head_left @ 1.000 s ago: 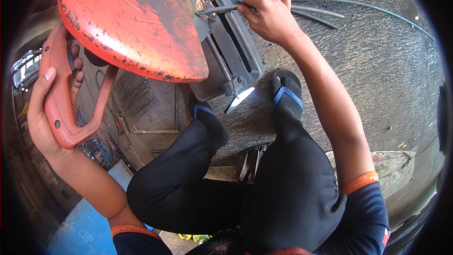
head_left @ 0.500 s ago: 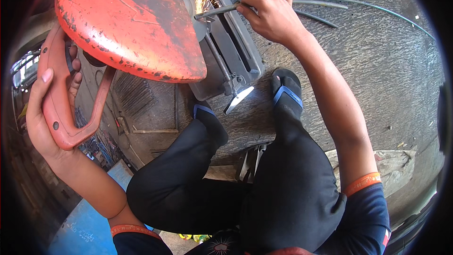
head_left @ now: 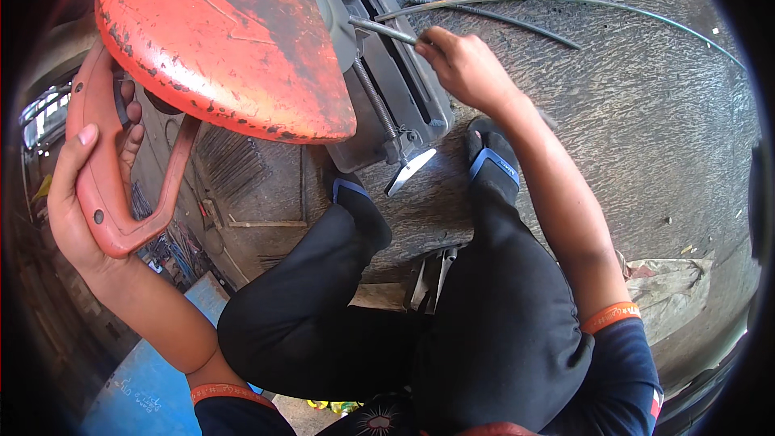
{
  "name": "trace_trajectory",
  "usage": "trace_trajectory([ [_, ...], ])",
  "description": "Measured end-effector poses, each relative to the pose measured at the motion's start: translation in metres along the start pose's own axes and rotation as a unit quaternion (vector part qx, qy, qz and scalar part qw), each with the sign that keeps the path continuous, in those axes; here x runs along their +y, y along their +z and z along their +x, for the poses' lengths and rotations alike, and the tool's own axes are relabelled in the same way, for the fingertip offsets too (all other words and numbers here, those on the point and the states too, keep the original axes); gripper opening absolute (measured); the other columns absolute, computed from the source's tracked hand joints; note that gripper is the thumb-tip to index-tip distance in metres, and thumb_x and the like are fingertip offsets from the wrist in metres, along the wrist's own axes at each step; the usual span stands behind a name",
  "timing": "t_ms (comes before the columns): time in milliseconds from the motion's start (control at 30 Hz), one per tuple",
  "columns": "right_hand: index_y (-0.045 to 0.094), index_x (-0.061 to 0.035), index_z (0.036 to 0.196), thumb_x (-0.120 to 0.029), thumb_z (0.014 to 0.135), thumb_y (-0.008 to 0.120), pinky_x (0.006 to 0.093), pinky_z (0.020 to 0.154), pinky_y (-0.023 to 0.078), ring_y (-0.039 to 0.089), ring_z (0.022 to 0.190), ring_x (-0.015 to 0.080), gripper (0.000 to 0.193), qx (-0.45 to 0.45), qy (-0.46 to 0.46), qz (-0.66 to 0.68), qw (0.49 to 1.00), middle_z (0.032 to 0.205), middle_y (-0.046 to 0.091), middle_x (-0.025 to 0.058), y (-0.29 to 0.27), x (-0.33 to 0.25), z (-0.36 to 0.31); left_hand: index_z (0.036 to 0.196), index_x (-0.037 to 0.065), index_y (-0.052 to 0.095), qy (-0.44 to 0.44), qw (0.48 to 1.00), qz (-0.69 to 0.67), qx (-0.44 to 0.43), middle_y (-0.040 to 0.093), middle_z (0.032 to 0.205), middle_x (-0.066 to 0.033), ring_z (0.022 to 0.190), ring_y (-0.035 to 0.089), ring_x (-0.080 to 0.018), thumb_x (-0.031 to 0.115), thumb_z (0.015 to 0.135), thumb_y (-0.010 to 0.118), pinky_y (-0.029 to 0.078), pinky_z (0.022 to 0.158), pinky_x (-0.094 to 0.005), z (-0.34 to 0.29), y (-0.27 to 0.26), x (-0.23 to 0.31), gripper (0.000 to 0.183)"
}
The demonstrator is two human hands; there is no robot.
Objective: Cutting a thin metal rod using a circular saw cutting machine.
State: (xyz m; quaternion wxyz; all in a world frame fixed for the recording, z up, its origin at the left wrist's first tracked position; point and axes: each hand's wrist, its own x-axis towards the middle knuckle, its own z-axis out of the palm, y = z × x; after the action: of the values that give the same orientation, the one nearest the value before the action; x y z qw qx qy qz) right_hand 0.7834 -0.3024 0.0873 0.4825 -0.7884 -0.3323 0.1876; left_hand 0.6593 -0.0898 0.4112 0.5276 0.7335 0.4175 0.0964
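My left hand point(head_left: 74, 222) is wrapped round the red D-shaped handle point(head_left: 95, 145) of a chop saw, thumb on the near side. The saw's scuffed red blade guard point(head_left: 222, 52) covers much of the upper left and hides most of the blade. My right hand point(head_left: 467, 71) is closed on a thin grey metal rod point(head_left: 383, 30). The rod's left end lies over the dark saw base point(head_left: 424, 109), close to the guard. Its other end shows past my wrist. Below it is the threaded vise screw point(head_left: 374, 101) with its flat metal crank point(head_left: 410, 172).
Several cut rods point(head_left: 517, 18) and one long curved rod point(head_left: 613, 3) lie on the rough floor at the upper right. My sandalled feet point(head_left: 494, 157) flank the crank. A blue panel point(head_left: 153, 383) is at lower left, a crumpled pale sack point(head_left: 674, 287) at right.
The sparks at the blade are gone. My right hand has shifted slightly down, tilting the rod so it slopes down to the right. My left hand stays on the handle, nearly unmoved.
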Motion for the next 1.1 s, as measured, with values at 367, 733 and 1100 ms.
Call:
trace_trajectory([
  [367, 0.052, -0.0042, 0.085, -0.021, 0.086, 0.061, 0.0496, 0.061, 0.047, 0.059, 0.070, 0.0432, 0.019, 0.012, 0.026, 0.109, 0.994, 0.068, 0.060, 0.0218, 0.028, -0.014, -0.020, 0.132, -0.011, 0.040, 0.022, 0.999, 0.010, 0.033, 0.054, 0.123, -0.0212, 0.105, 0.056, -0.0259, 0.019, 0.084, 0.056, 0.043, 0.092, -0.0358, 0.000, 0.004, 0.000, 0.058],
  [733, 0.064, -0.0028, 0.100, -0.024, 0.088, 0.056, 0.0431, 0.054, 0.047, 0.062, 0.060, 0.0337, 0.026, 0.046, 0.020, 0.058, 0.997, 0.065, 0.060, 0.0157, 0.026, -0.021, -0.018, 0.131, -0.011, 0.041, 0.016, 0.999, 0.027, -0.008, 0.056, 0.118, -0.0209, 0.101, 0.058, -0.0234, 0.016, 0.085, 0.056, 0.045, 0.088, -0.0332, 0.004, -0.003, 0.002, 0.055],
  [1100, 0.061, 0.0053, 0.092, -0.031, 0.098, 0.042, 0.0233, 0.040, 0.022, 0.028, 0.043, 0.0063, 0.041, -0.237, 0.253, 0.536, 0.770, 0.053, 0.034, -0.0034, 0.018, -0.012, -0.014, 0.132, -0.011, 0.040, 0.022, 0.999, 0.025, 0.004, 0.055, 0.120, -0.0215, 0.103, 0.057, -0.0237, 0.017, 0.086, 0.053, 0.045, 0.090, -0.0336, 0.001, 0.000, 0.000, 0.056],
])
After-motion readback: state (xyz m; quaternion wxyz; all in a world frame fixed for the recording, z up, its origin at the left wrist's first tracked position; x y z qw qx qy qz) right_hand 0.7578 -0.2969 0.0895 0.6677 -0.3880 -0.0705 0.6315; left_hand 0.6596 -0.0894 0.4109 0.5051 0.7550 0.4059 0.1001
